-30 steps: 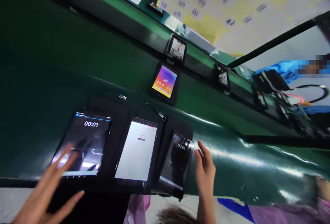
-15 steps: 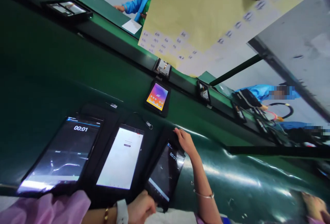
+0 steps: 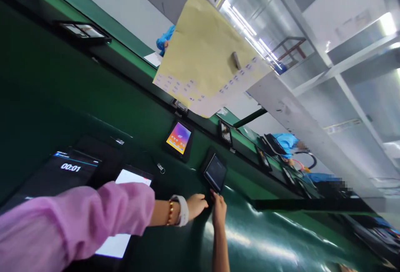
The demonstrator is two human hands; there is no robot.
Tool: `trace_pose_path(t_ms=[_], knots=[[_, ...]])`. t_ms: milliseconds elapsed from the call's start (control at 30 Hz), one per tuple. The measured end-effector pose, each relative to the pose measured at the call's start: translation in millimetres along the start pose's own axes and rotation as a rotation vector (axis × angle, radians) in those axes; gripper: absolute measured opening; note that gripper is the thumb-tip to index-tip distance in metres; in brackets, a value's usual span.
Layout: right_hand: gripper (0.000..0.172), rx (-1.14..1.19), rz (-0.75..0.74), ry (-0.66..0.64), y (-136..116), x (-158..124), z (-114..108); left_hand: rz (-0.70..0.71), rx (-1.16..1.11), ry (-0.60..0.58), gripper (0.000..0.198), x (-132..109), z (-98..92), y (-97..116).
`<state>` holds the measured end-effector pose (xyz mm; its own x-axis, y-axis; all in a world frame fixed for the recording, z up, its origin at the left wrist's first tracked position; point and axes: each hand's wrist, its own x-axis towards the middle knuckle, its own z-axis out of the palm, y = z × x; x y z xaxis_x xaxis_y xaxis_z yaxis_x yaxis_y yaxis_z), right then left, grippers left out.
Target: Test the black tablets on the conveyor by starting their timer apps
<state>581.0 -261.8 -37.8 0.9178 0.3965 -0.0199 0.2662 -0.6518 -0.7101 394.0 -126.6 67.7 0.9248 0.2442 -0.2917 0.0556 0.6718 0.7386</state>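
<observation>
I see both hands stretched out to a dark-screened tablet (image 3: 215,172) lying far out on the green belt (image 3: 93,96). My left hand (image 3: 196,205) is loosely curled just short of its near edge; my right hand (image 3: 219,208) has fingers narrowly extended, tips touching that edge. Neither hand grips it.

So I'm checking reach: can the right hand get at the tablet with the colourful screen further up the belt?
Probably yes: the right hand is at the dark tablet, with bare belt before the colourful one.
</observation>
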Motion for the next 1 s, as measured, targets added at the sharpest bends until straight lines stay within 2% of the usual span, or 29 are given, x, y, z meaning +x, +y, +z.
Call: trace_pose_path(t_ms=[67, 133, 200, 233, 267, 333, 400, 433, 500, 567, 633, 700, 767, 867, 933, 1000], knots=[[0.027, -0.017, 0.037, -0.001, -15, 32, -9, 0.025, 0.211, -0.049, 0.037, -50, -31.1, 32], [0.022, -0.082, 0.118, -0.013, -36, 56, -17, 0.072, 0.357, -0.115, 0.045, -113, -74.6, 59], [0.014, -0.189, 0.189, -0.019, -64, 68, -16, 0.144, 0.490, -0.064, 0.046, -180, -123.5, 72], [0.009, -0.240, 0.203, -0.030, -82, 69, -11, 0.235, 0.662, 0.035, 0.048, -212, -148.1, 70], [0.012, -0.269, 0.176, -0.050, -101, 64, -1, 0.298, 0.762, 0.211, 0.049, -241, -172.1, 63], [0.010, -0.254, 0.027, -0.103, -146, 41, 31, 0.316, 0.925, 0.563, 0.054, -290, -216.1, 37], [0.011, -0.159, -0.192, -0.316, -197, 1, 79, 0.308, 1.046, 0.753, 0.072, -323, -250.5, 6], [0.014, -0.083, -0.298, -0.474, -223, -22, 107, 0.297, 1.088, 0.782, 0.086, -334, -262.7, -10], [0.021, 0.052, -0.466, -0.770, -272, -66, 171, 0.270, 1.153, 0.790, 0.121, -348, -276.2, -37], [0.024, 0.118, -0.516, -0.908, -310, -101, 233, 0.239, 1.235, 0.794, 0.152, -354, -278.5, -56], [0.026, 0.141, -0.472, -0.976, -333, -123, 284, 0.242, 1.348, 0.806, 0.160, -353, -275.7, -66], [0.030, 0.178, -0.378, -1.068, -345, -133, 319, 0.280, 1.446, 0.807, 0.158, -347, -273.1, -68], [0.030, 0.247, -0.290, -1.175, -349, -136, 335, 0.314, 1.502, 0.814, 0.158, -339, -272.9, -65], [0.022, 0.358, -0.204, -1.291, -350, -137, 340, 0.314, 1.531, 0.811, 0.163, -331, -275.4, -58], [0.017, 0.414, -0.155, -1.304, -349, -140, 341, 0.306, 1.528, 0.801, 0.163, -329, -277.3, -56], [0.016, 0.473, -0.096, -1.260, -348, -146, 346, 0.302, 1.525, 0.791, 0.160, -330, -278.4, -56]])
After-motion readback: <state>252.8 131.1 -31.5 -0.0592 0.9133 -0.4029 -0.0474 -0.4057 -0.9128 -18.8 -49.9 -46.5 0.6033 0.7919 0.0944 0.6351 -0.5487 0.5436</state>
